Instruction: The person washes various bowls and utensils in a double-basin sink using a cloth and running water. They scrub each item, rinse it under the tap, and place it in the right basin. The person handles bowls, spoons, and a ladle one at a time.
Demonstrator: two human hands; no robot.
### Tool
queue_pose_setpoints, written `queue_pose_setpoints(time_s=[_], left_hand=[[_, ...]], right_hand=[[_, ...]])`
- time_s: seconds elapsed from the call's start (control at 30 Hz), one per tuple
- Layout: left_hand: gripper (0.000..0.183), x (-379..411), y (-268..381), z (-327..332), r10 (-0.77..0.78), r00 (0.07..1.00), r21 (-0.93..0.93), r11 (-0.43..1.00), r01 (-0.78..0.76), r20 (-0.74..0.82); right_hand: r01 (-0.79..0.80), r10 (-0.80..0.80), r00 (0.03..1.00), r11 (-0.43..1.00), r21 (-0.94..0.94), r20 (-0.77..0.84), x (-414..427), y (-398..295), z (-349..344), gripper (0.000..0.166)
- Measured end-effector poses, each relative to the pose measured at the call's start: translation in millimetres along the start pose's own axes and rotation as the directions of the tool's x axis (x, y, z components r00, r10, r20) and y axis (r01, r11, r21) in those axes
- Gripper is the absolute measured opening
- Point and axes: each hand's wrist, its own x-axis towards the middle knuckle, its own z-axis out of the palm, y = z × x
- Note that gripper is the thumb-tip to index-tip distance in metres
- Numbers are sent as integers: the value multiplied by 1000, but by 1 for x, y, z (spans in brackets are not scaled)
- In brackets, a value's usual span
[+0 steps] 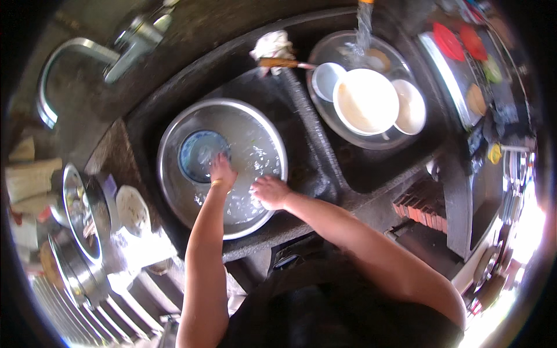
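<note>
A wide metal basin [167, 198] of cloudy water stands in the left sink bowl. In it, towards the left, lies a blue-patterned dish [191, 163]. My left hand [223, 170] reaches over the dish's right edge, its fingertips at the water; whether they grip the rim is unclear. My right hand [270, 192] is at the basin's right rim, fingers curled, with something whitish, perhaps foam, beneath them. In the right sink bowl, a large metal dish [324, 117] bears a white bowl [367, 102], a second white bowl [410, 107] and a small pan [328, 81]. Water [364, 30] runs into that dish from above.
A crumpled white cloth [273, 45] lies on the divider [311, 126] between the bowls, near the pan's wooden handle [276, 62]. A curved metal faucet [82, 45] is at the upper left. Metal pots [80, 265] stand at the left. Red items [448, 41] lie on the right-hand counter.
</note>
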Motion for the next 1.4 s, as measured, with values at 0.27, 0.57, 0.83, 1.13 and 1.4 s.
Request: queue_pose_setpoints(time_s=[0.27, 0.57, 0.83, 1.13, 1.4], left_hand=[[41, -10, -9, 4, -46, 997, 10, 999, 45, 59], [33, -49, -16, -49, 94, 982, -915, 385, 116, 164], [21, -101, -18, -43, 150, 982, -988, -83, 127, 114], [24, -127, -22, -16, 214, 945, -915, -269, 301, 248], [23, -132, -16, -16, 37, 954, -749, -610, 258, 298]], right_hand=[[-165, 160, 983, 985, 47, 87, 7, -2, -10, 24], [110, 752, 617, 210, 971, -232, 34, 0, -18, 16], [-23, 189, 855, 944, 329, -483, 40, -65, -47, 30], [-419, 581, 806, 695, 585, -113, 97, 21, -17, 24], [-568, 729, 683, 479, 669, 58, 78, 36, 41, 29]])
